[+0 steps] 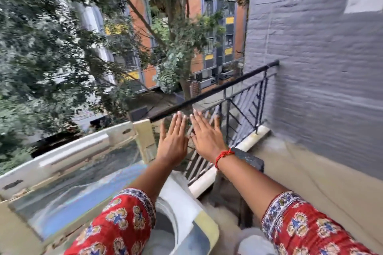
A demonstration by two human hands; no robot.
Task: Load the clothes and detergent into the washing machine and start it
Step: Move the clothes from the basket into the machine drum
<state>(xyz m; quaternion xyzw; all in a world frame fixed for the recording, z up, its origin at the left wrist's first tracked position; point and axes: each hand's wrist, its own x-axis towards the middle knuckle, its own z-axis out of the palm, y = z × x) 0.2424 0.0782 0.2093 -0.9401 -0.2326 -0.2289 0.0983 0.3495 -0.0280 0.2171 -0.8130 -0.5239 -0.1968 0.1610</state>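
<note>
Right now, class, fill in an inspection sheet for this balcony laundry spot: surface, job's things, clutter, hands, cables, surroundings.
Surface: washing machine top, white, blurred.
Job's things: open tub partly visible; clothes and detergent not seen.
Clutter: dark block on the ledge by the railing.
Hands: left hand and right hand both flat, fingers straight, held out side by side, holding nothing.
Cables: thin wires cross between the trees, blurred.
Surroundings: black railing, grey brick wall, trees, buildings opposite.

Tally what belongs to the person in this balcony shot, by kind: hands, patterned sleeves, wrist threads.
Hands: 2, left hand and right hand, both flat with straight fingers, holding nothing
Patterned sleeves: 2, left sleeve, right sleeve
Red wrist threads: 1, red thread on the right wrist
Total: 5
</note>
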